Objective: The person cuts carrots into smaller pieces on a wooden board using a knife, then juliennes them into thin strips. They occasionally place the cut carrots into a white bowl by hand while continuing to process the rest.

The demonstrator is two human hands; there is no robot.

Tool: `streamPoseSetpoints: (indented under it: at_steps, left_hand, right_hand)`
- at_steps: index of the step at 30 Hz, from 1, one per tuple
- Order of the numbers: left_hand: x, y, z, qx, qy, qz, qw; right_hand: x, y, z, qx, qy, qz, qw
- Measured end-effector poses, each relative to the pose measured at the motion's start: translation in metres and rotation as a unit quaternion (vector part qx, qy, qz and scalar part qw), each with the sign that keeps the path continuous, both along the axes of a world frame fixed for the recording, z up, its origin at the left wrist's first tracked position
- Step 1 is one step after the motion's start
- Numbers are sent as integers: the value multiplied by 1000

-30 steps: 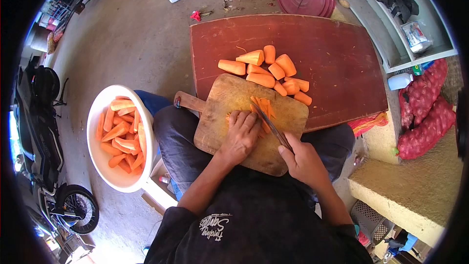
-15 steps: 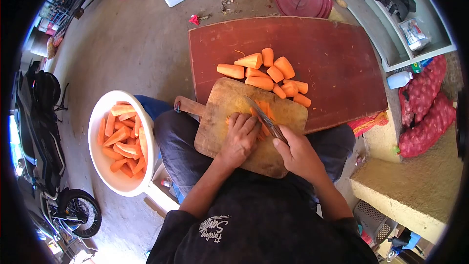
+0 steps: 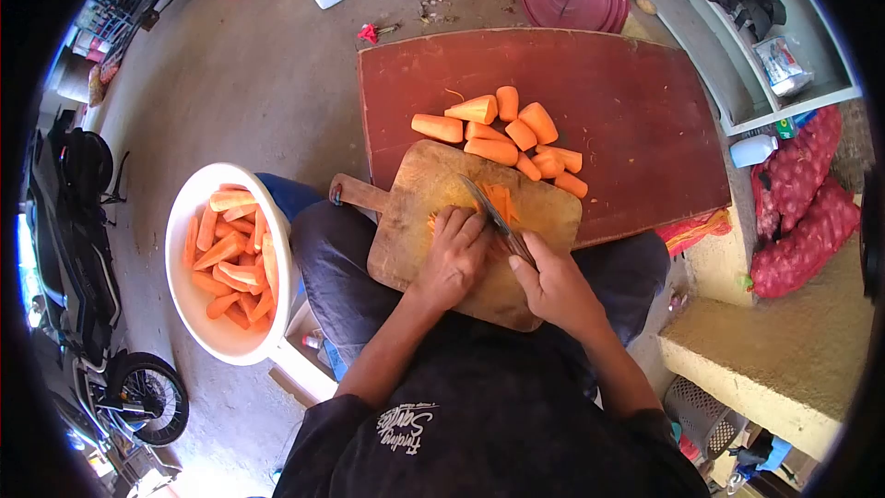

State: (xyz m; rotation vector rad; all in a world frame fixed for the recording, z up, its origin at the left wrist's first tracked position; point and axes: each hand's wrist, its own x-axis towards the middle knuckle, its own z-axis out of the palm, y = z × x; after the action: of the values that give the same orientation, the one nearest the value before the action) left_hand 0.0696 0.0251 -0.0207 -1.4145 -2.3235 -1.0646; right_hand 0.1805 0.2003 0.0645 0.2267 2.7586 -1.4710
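Note:
A wooden cutting board with a handle rests across my lap and against the red table's near edge. My right hand is wrapped round the handle of a knife, its blade angled up and left over the board. Curled close to the blade, my left hand presses down on carrot, mostly hidden under the fingers. Cut carrot strips lie just right of the blade. Beyond the board, several peeled carrot chunks are grouped on the table.
A white tub full of peeled carrots stands to my left. The red table extends ahead. On the right are a shelf unit, red net sacks and a yellow ledge. A motorcycle stands far left.
The knife and my right hand have shifted very slightly left, and the strips beside the blade lie a little differently. My left hand still presses on the board.

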Motion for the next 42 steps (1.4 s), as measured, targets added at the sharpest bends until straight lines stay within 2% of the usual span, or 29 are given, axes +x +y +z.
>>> streamPoseSetpoints:
  at_steps: [6,9,12,19,22,25,31,40,42]
  left_hand:
    - [0,0,-6,20,-15,-5,1000]
    - [0,1,-8,31,-14,-3,999]
    - [0,0,-6,42,4,20,999]
    - [-1,1,-7,37,10,54,998]
    - [-1,-1,-6,12,22,51,998]
    - [3,-2,-5,-13,30,43,999]
    - [1,0,-3,-12,40,54,998]
    - [4,0,-1,-19,17,51,998]
    - [2,1,-4,-4,37,59,998]
  right_hand:
    - [-9,1,6,47,-63,22,997]
    - [-8,0,2,61,-35,20,997]
    - [-4,6,6,-66,-44,-28,996]
    - [4,4,13,-58,-1,-16,998]
    - [2,2,-5,-25,24,-4,999]
    - [-2,-1,-2,-14,-37,-9,999]
    - [-3,0,13,-78,-46,-35,995]
    - [-14,-5,-3,9,-55,-14,998]
    - [-8,-7,5,-31,-29,-33,999]
